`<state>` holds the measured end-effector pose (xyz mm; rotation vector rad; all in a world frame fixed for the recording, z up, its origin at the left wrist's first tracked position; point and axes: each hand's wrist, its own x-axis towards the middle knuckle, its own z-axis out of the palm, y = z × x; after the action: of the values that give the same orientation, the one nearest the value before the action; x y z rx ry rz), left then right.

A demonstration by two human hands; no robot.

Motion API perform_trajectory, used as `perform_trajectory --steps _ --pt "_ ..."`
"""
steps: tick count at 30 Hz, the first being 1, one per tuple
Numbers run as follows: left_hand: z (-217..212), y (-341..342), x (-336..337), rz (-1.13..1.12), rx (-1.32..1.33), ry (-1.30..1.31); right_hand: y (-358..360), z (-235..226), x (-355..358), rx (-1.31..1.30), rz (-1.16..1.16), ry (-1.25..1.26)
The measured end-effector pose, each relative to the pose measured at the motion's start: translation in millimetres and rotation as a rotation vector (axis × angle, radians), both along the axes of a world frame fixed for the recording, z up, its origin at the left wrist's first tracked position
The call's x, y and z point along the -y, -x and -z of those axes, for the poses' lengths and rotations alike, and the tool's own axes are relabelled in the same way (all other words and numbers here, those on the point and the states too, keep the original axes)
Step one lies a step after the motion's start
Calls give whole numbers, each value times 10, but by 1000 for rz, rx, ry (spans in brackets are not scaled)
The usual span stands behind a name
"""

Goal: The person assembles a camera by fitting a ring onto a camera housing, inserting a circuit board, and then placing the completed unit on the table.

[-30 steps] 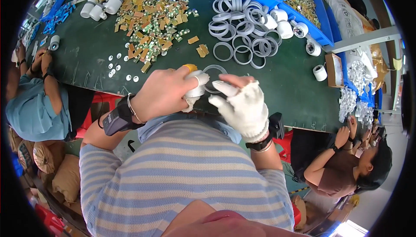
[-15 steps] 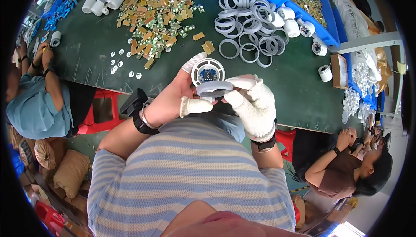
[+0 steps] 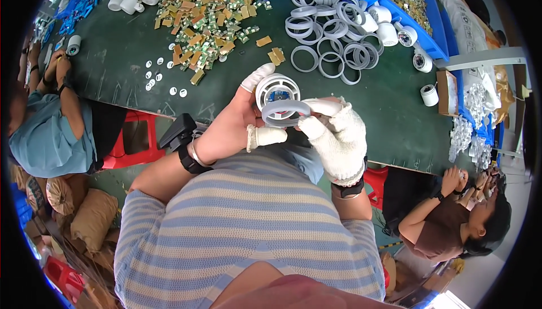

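My left hand (image 3: 240, 125), with white finger cots on thumb and forefinger, holds a round white housing (image 3: 276, 90) with a small blue circuit board inside it. My right hand (image 3: 337, 137), in a white knit glove, grips a grey-white plastic ring (image 3: 284, 112) just below the housing's open face. Both hands are raised close to my chest, over the near edge of the dark green table (image 3: 118, 72). A black band sits on my left wrist.
A heap of small gold and green circuit boards (image 3: 206, 10), white discs (image 3: 161, 75), a pile of rings (image 3: 327, 32) and white housings (image 3: 389, 27) lie on the table. Blue bins line the far edge. One person sits at left (image 3: 48, 123), another at lower right (image 3: 451, 213).
My hands lifted off the table toward my chest. The housing turned open face up, and the ring now sits separate in my right hand in front of it.
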<state>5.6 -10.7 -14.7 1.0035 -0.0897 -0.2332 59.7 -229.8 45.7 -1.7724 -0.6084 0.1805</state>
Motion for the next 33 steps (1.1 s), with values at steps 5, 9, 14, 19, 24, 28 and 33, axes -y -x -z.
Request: perform_trajectory --steps 5,9,14,19,24,28,33 --pt "20 7 12 7 18 7 -22 -47 4 116 -12 97" --pt "43 -1 45 -24 49 -19 3 -20 8 47 10 83" --pt "-6 17 81 -19 59 -84 -14 244 -5 -45 109 -42" --pt "-98 10 95 83 312 -603 -46 231 -45 232 -48 154" --pt "-130 -110 107 191 447 -670 -43 275 -46 485 12 234" --pt "-316 -273 70 274 257 -530 -155 193 114 -392 24 65" --pt "108 -1095 -438 -151 912 -1636 -662 522 427 244 183 595"
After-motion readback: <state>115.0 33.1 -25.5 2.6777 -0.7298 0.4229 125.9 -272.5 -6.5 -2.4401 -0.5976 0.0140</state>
